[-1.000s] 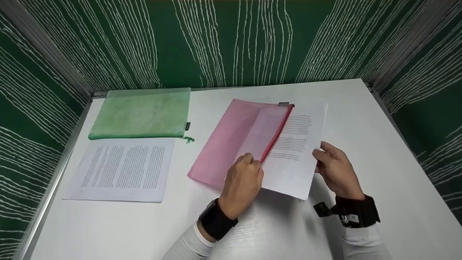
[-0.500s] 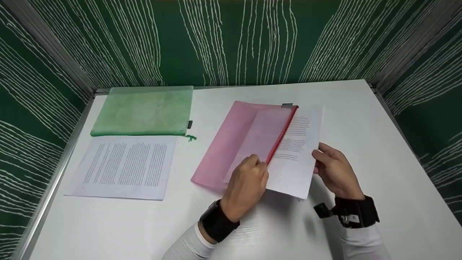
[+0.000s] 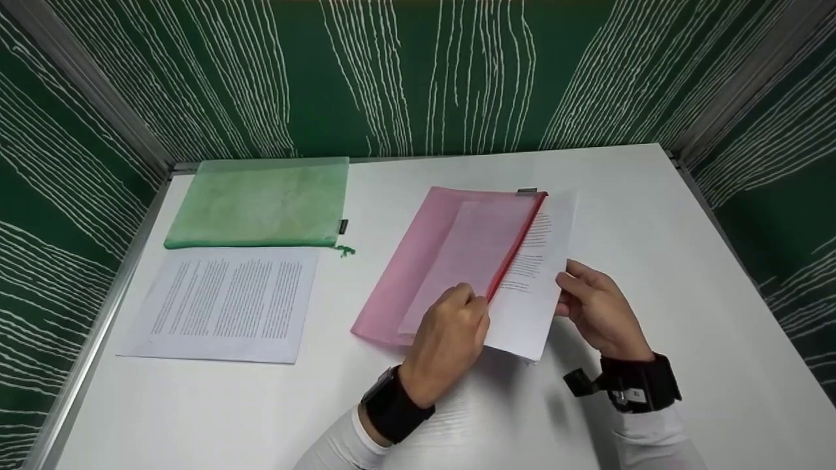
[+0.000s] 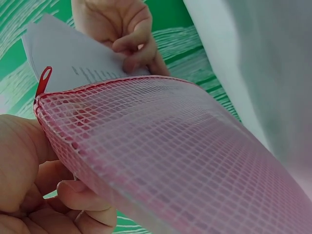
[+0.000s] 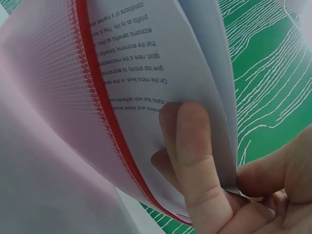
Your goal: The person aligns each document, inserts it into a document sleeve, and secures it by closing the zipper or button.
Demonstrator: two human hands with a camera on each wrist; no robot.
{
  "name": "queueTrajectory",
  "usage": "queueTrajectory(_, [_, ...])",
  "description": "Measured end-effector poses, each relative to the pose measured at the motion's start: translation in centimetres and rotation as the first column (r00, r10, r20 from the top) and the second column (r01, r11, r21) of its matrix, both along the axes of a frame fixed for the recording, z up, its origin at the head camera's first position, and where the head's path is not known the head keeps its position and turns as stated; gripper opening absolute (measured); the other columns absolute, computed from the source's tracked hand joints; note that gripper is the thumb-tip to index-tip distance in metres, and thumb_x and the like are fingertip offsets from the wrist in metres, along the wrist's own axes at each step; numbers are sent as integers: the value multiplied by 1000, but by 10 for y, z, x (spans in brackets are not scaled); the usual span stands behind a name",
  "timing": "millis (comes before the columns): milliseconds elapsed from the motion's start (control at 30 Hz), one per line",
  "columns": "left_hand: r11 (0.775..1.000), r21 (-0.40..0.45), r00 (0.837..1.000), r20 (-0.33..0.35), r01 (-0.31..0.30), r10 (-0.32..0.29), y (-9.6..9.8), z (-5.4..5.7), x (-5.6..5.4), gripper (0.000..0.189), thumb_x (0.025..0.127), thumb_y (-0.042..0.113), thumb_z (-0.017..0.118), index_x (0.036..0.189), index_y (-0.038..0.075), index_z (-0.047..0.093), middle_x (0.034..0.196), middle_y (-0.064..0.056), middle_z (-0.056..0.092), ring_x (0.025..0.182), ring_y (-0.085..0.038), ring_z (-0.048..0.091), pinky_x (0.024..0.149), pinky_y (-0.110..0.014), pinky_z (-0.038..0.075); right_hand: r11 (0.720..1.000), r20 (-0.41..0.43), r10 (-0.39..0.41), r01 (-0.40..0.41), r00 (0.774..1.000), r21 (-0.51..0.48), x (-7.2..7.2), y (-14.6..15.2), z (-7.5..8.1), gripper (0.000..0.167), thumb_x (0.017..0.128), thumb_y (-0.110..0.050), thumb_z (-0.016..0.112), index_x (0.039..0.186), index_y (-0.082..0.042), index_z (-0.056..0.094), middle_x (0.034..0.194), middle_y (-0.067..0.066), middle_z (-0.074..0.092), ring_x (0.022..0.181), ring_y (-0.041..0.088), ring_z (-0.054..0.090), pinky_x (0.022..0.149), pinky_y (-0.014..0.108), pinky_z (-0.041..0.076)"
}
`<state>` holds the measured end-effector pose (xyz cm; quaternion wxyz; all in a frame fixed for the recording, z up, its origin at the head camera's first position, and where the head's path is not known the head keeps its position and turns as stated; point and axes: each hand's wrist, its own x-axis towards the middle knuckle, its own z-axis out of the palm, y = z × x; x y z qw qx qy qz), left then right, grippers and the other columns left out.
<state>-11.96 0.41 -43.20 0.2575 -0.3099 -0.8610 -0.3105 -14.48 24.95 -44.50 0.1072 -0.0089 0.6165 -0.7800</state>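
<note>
A pink mesh zipper pouch point(image 3: 418, 261) with a red zipper edge lies tilted at the middle of the table. My left hand point(image 3: 447, 343) grips the near corner of its opening, beside the red zipper pull point(image 4: 44, 80) in the left wrist view. Printed paper sheets point(image 3: 522, 313) stand partly inside the pouch, their inner part showing through the mesh. With thumb and fingers my right hand point(image 3: 601, 310) pinches the sheets' outer edge. In the right wrist view the sheets point(image 5: 141, 87) bow slightly apart at that edge, text upside down.
A green zipper pouch point(image 3: 261, 202) lies at the back left of the white table point(image 3: 686, 274). In front of it is a printed stack of paper point(image 3: 215, 307), touching or close to its zipper edge. Green walls point(image 3: 483, 78) with white lines border the table.
My right hand has moved left, pushing the sheets deeper into the pink pouch; less of their print sticks out. My left hand keeps its grip on the corner and has shifted slightly right.
</note>
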Motion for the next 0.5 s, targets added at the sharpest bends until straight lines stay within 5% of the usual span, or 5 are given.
queueTrajectory(500, [999,32,999,-13,40,-39,1,3,5,34,89,-10,66,61,5,55,69,-4,44,63,-9,37,55,-17,32,1000,-4,7,-7,1000,-7,-2,-9,-8,41,108,-11,53,136,16,42,95,10,72,72,16,70,64,26,58])
